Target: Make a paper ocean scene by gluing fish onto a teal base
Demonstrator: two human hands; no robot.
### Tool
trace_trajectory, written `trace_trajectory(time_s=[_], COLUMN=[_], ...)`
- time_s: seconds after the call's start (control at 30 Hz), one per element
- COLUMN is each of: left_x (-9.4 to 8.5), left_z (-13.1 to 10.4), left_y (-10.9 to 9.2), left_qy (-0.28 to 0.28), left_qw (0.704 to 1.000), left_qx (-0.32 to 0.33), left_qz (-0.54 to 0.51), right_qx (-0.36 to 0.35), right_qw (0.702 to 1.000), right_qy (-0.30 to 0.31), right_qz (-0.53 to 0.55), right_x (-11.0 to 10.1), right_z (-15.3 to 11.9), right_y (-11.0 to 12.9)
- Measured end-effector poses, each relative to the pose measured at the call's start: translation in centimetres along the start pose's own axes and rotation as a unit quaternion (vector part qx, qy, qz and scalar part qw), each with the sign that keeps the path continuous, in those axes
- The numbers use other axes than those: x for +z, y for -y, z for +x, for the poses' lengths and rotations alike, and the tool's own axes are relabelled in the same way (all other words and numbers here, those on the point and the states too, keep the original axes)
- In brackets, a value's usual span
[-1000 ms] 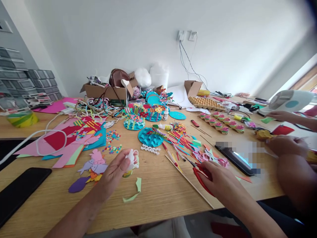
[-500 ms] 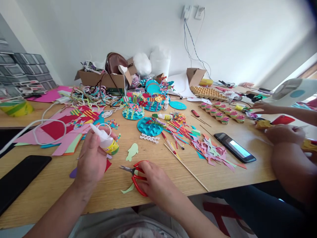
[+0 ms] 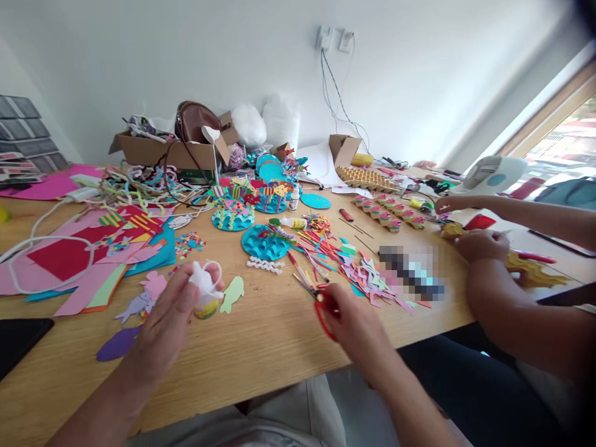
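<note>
Grips a white bottle (image 3: pixel 203 284), label (image 3: pixel 206 310) too blurred to read, in curled left hand (image 3: pixel 168 313), lower left of frame. Holds red-handled scissors (image 3: pixel 323 324) in clenched right hand (image 3: pixel 352 324), lower centre.

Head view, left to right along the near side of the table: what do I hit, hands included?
Black slab → purple paper piece → left hand → white bottle → pale green paper fish → red-handled scissors → right hand.
</note>
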State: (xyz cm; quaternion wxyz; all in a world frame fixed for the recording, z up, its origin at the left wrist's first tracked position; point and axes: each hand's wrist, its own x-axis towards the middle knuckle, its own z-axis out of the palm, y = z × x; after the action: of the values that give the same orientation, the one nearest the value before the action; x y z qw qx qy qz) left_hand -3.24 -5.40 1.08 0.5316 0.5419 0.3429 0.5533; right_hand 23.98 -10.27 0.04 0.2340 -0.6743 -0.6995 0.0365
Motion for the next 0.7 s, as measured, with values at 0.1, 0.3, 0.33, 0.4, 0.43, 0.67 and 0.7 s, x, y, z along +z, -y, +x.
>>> trace_trajectory(time_s=[0.1,0.3,0.33,0.4,0.43,0.67,0.7], left_x=[0.5,1.5,1.5,1.5,1.5,0.8,0.8], left_z=[-0.2,-0.4,-0.5,-0.6,-0.7,-1.1,-1.2], left_y=[0.5,0.2,0.1,0.1,0.1,0.3,0.3], left_qy=[0.059,0.121,0.123,0.120,0.116,0.142,0.145], left_qw=[0.997,0.983,0.982,0.982,0.983,0.968,0.966], left_qx=[-0.008,-0.002,-0.006,-0.014,-0.017,0.026,0.036], left_qz=[0.050,0.140,0.143,0.144,0.145,0.204,0.212], right_qx=[0.095,0.012,-0.035,-0.124,-0.154,-0.232,-0.233], right_qw=[0.990,0.996,0.995,0.987,0.983,0.969,0.969], right_qy=[-0.010,-0.085,-0.080,-0.070,-0.059,0.034,0.040], right_qz=[-0.100,0.010,0.038,0.071,0.078,0.078,0.071], right_x=[-2.2,-4.7,-5.0,-5.3,-5.3,-4.2,-4.1], right_z=[-0.2,-0.7,-0.7,-0.3,0.0,2.1,2.3], right_y=[-4.2,-1.1,0.5,3.6,4.9,8.5,8.6])
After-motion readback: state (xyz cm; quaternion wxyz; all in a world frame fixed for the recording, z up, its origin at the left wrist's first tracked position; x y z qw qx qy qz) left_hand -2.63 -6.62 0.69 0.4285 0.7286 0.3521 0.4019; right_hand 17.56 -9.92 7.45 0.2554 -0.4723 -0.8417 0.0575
